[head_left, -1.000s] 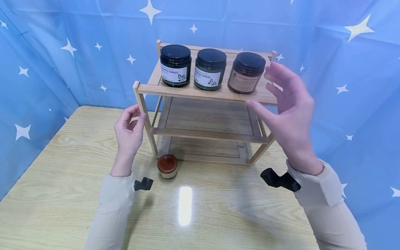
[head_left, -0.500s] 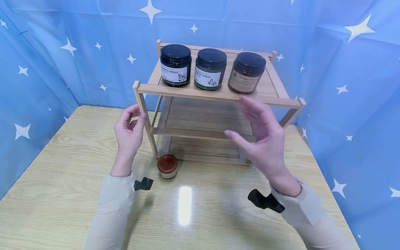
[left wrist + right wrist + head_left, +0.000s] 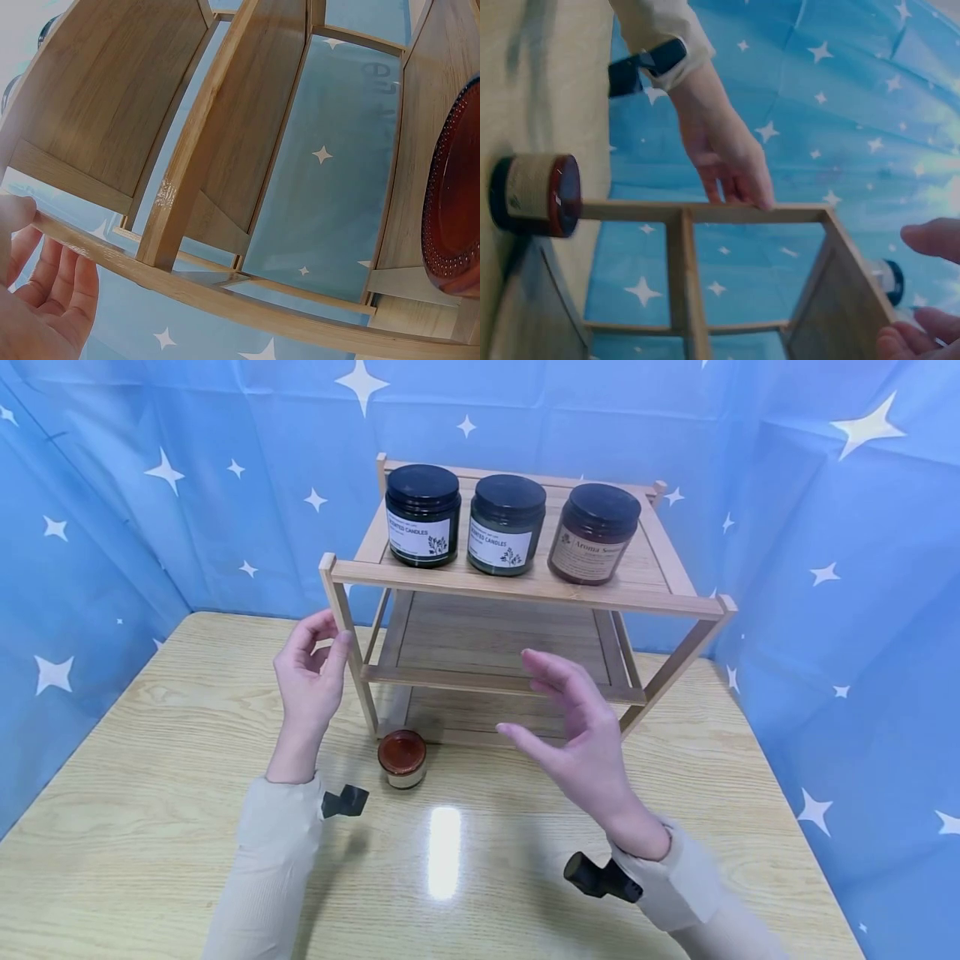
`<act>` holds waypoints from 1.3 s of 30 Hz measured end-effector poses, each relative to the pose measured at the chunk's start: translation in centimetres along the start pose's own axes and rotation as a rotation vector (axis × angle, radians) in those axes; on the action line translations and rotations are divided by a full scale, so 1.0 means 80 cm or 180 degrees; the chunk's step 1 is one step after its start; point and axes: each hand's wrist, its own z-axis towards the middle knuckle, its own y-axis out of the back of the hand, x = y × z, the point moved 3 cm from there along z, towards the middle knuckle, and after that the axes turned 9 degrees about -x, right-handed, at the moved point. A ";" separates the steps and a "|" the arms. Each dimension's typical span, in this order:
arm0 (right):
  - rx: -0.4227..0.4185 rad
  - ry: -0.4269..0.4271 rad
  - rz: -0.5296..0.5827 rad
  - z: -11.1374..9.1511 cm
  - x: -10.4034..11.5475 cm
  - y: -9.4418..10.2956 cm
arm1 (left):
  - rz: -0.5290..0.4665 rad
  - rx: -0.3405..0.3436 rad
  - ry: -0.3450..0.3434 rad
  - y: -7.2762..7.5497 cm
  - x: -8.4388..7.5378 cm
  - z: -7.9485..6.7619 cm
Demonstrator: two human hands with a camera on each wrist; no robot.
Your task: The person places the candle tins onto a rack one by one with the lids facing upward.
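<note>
My left hand (image 3: 309, 664) grips the front left post of a three-tier wooden shelf rack (image 3: 525, 595); the left wrist view has the thumb on one side of the post and curled fingers (image 3: 67, 285) on the other. In front of the rack, my right hand (image 3: 588, 747) hangs over the table with thumb and fingers spread apart, holding nothing. A small candle jar (image 3: 402, 758) with a reddish-brown top stands on the table by the rack's front left foot. Across the top shelf stand two dark green candle jars (image 3: 422, 517) (image 3: 506, 524) and a brown candle jar (image 3: 594, 535), all black-lidded.
Both lower shelves (image 3: 502, 639) of the rack show bare wood. A light wooden table (image 3: 187, 827) carries the rack, and a blue curtain (image 3: 247, 468) with white stars hangs behind and at both sides. Black wrist cameras (image 3: 602, 877) stick out from the sleeves.
My right hand has come away from the brown jar on the top shelf, moving down and left in front of the rack. My left hand has stayed on the post.
</note>
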 end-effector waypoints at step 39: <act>0.0664 -0.1401 0.0097 -0.088 -0.115 -0.102 | 0.0035 0.0016 -0.0007 0.001 0.001 0.000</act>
